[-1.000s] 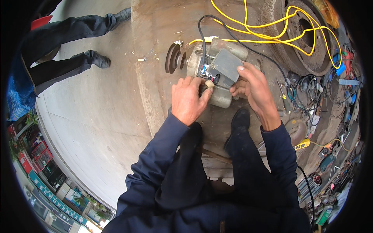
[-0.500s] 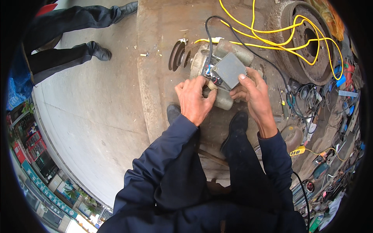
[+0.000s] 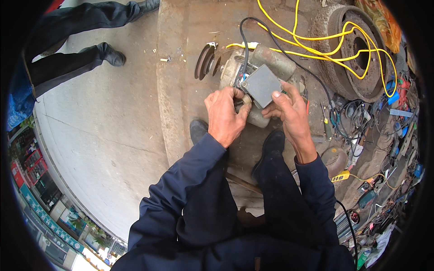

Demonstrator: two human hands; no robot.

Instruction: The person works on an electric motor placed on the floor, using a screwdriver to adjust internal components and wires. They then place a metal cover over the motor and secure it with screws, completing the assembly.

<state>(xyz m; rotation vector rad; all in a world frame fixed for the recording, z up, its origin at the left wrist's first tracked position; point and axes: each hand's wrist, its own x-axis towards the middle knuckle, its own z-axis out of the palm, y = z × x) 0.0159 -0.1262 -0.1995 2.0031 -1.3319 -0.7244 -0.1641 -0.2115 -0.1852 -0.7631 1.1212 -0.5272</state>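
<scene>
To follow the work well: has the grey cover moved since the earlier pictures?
Yes. Against the motor, the grey cover has shifted leftward, now hiding more of the coloured wires.

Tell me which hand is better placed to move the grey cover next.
Right, most likely: the right hand holds the grey cover at its edge, thumb on top, while the left hand seems occupied, pinching a small pale piece beside it.

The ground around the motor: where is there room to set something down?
Mostly bare: pavement between the bystander's shoes and the left sleeve; brown ground above the pulley, left of the yellow cable. Crowded: the right, with a wheel, black cables, a screwdriver.
</scene>
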